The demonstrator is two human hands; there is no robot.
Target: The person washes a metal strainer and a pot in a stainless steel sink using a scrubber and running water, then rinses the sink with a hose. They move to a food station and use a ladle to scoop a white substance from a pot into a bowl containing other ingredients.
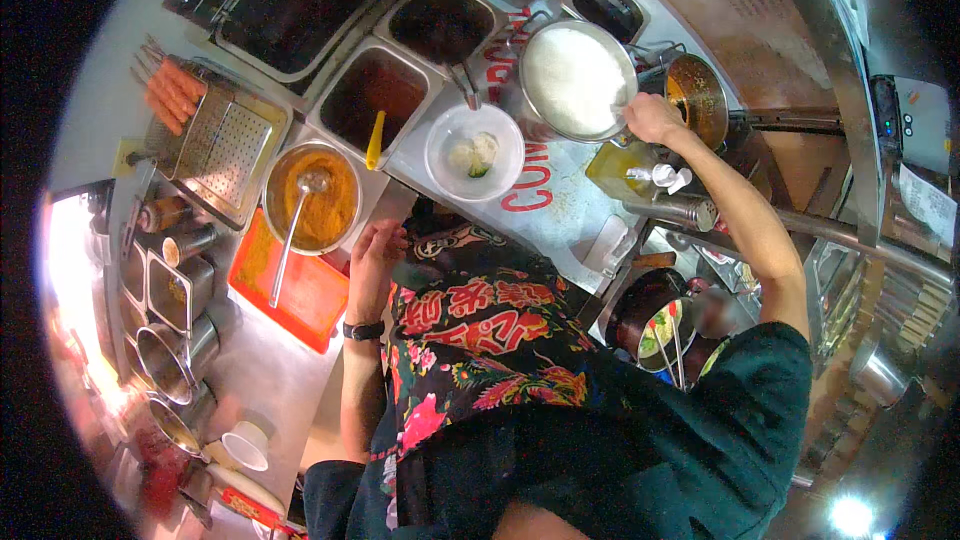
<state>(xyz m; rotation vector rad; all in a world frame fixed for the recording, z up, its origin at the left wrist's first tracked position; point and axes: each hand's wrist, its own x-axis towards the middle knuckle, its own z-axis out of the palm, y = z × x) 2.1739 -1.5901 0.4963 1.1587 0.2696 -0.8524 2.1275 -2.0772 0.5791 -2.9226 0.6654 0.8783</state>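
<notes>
My right hand is closed at the right rim of a round metal pot of white contents; what exactly its fingers grip is hard to see. A white bowl holding pale florets and a green broccoli piece stands to the left of the pot. Near the front edge of the counter, my left hand hangs by my apron with fingers loosely bent, and whether it touches anything is unclear. Beside it, a metal bowl of orange-brown powder with a metal ladle rests partly over an orange tray.
A dark sauce container has a yellow-handled utensil. Skewered sausages lie by a perforated metal tray. At the right are a pump bottle, a metal shaker and another pot. Metal containers line the left.
</notes>
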